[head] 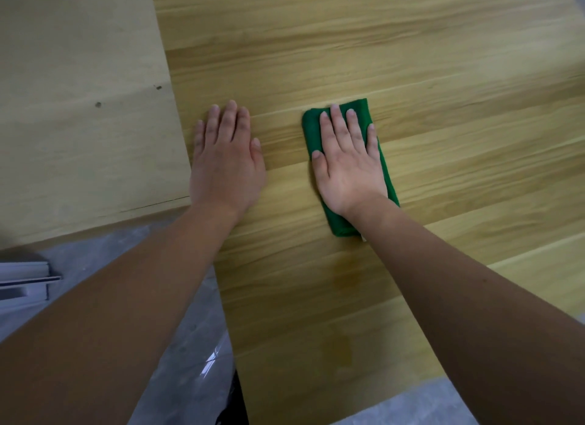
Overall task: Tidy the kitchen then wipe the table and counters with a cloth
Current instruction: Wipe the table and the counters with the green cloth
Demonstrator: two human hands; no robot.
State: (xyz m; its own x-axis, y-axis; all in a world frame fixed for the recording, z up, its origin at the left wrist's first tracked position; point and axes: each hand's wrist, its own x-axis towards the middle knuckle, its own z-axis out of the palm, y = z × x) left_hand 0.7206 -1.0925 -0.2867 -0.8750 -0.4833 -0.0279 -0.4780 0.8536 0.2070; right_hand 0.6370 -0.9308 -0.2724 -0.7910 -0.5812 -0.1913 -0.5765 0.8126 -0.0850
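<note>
Wood-grain table [364,44], pale wall panel [79,92] beside it, left hand [226,165] flat on it, right hand [348,165] flat on green cloth [357,106]

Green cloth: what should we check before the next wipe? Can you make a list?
1. Green cloth lies flat and folded on the wooden table: ok.
2. Right hand presses flat on the cloth, fingers straight: ok.
3. Left hand rests flat on the bare table, steadying: ok.
4. Table ahead of the cloth has nothing in the way: ok.
5. Darker patch nearer the person, damp or stain: cannot tell.
6. Cloth wet enough: cannot tell.
</note>
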